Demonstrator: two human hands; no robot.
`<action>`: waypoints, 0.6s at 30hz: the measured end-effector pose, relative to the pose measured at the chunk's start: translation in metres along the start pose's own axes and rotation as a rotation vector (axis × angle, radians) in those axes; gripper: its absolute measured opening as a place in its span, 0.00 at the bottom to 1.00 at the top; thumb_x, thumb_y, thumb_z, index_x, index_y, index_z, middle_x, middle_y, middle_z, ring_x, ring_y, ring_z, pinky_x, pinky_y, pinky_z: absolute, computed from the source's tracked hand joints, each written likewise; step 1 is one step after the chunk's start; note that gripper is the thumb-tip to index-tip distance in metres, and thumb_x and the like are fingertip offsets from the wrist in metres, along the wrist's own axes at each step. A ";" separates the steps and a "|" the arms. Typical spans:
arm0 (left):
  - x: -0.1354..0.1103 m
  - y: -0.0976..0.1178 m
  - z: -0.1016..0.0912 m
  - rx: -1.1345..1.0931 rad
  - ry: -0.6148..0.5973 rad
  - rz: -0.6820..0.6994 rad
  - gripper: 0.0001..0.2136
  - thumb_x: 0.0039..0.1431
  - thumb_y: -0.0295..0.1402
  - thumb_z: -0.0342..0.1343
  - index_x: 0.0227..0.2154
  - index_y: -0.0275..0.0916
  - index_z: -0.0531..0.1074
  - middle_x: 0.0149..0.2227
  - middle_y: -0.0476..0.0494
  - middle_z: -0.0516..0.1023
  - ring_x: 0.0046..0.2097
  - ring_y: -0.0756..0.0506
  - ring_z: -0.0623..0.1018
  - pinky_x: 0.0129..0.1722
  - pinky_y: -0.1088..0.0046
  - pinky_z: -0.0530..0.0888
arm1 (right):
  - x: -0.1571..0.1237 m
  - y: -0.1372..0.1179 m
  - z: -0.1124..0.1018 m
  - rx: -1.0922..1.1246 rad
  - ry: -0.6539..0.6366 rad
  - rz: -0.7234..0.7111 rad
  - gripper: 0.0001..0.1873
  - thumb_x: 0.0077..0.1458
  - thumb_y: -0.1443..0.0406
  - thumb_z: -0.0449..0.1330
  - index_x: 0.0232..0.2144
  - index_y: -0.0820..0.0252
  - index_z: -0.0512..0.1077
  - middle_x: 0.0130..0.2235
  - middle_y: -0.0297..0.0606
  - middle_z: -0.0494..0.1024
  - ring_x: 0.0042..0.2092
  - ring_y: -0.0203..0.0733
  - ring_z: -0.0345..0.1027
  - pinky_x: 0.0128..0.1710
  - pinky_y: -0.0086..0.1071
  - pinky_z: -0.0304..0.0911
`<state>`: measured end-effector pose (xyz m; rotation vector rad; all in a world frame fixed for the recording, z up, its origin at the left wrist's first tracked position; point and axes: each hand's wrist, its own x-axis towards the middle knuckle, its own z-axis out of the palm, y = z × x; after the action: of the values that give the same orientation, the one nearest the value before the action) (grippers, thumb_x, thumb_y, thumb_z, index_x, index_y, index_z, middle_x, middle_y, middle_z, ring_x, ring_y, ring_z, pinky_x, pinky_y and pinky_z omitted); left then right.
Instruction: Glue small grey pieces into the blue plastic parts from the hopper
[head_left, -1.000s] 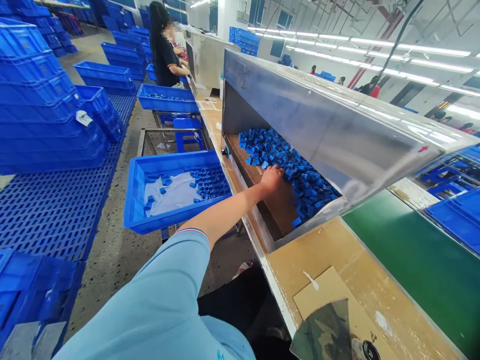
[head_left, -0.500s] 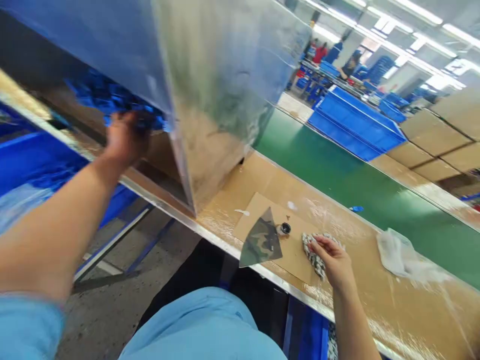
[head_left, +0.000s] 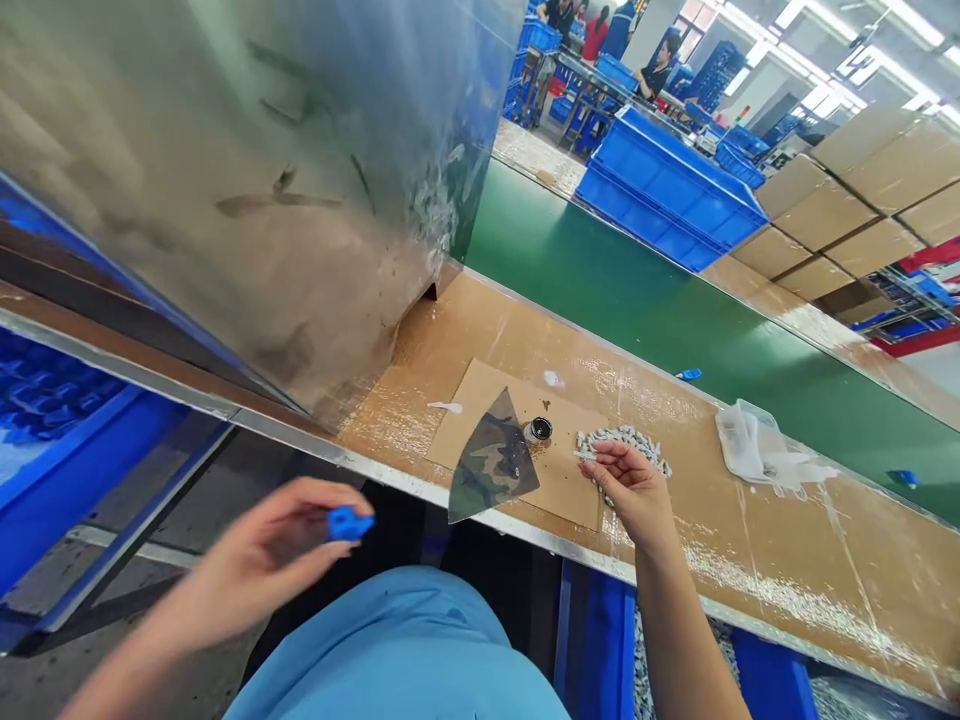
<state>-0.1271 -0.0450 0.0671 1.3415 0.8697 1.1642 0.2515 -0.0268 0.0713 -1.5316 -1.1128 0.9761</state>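
My left hand (head_left: 259, 560) is held over my lap, in front of the bench edge, with a small blue plastic part (head_left: 349, 522) pinched between thumb and fingertips. My right hand (head_left: 630, 485) rests on the brown bench top, fingers closed on a small white pin (head_left: 583, 455) taken from the pile of small white pieces (head_left: 626, 442) just beyond it. A little black round cap (head_left: 539, 430) and a camouflage-patterned patch (head_left: 491, 462) lie on a cardboard sheet (head_left: 480, 405) between the two hands.
A big steel hood (head_left: 247, 170) fills the upper left. The green conveyor belt (head_left: 675, 320) runs behind the bench, with a stray blue part (head_left: 688, 375) at its edge. A clear plastic bag (head_left: 757, 455) lies right. Blue crates (head_left: 660, 195), cardboard boxes (head_left: 855, 200) and other people stand beyond.
My left hand has come out of the hood's opening and back toward me, now holding one blue part. My right hand has lifted a white pin from the pile. The view swung right.
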 end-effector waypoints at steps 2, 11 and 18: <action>0.005 -0.017 0.025 -0.045 -0.120 -0.106 0.11 0.52 0.24 0.61 0.38 0.43 0.75 0.37 0.48 0.82 0.37 0.47 0.81 0.35 0.73 0.79 | -0.003 0.001 0.003 -0.014 -0.004 -0.027 0.20 0.38 0.52 0.73 0.32 0.54 0.76 0.30 0.34 0.78 0.32 0.38 0.73 0.36 0.34 0.74; 0.039 -0.064 0.116 -0.336 -0.170 -0.267 0.11 0.55 0.30 0.61 0.42 0.37 0.71 0.37 0.43 0.77 0.37 0.50 0.76 0.36 0.76 0.75 | -0.008 0.006 0.007 -0.228 0.001 -0.208 0.12 0.48 0.55 0.67 0.33 0.55 0.77 0.30 0.36 0.80 0.32 0.41 0.74 0.33 0.35 0.72; 0.040 -0.071 0.119 -0.373 -0.122 -0.276 0.14 0.58 0.36 0.60 0.45 0.38 0.70 0.37 0.44 0.75 0.35 0.51 0.76 0.39 0.72 0.76 | 0.012 -0.009 0.018 -0.790 -0.062 -0.626 0.09 0.61 0.63 0.56 0.34 0.53 0.77 0.34 0.36 0.82 0.36 0.42 0.74 0.38 0.36 0.68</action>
<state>0.0064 -0.0290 0.0141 0.9444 0.6839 0.9616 0.2354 -0.0097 0.0755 -1.5578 -2.0105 0.1364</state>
